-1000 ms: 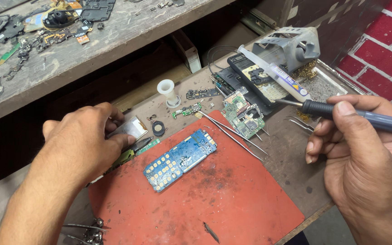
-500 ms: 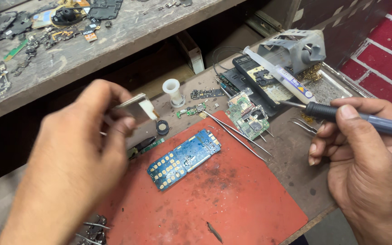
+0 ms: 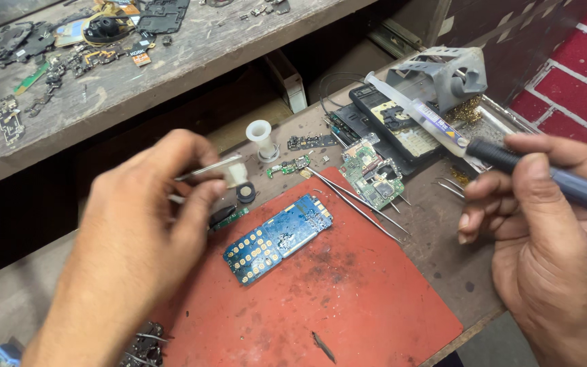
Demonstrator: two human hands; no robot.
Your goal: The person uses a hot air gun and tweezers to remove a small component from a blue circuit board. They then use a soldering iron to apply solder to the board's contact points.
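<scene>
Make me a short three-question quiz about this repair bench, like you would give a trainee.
1. True or false: the blue board lies on the red mat.
2. Which hand holds the soldering iron? A) the left hand B) the right hand C) neither
3. Fill in: the left hand grips a small ____ piece between thumb and fingers.

Key
1. True; the board rests flat on the mat, with no hand touching it.
2. B; the right hand is closed around the iron's dark handle.
3. Silver, metal-looking; it is held above the bench, off the mat.
</scene>
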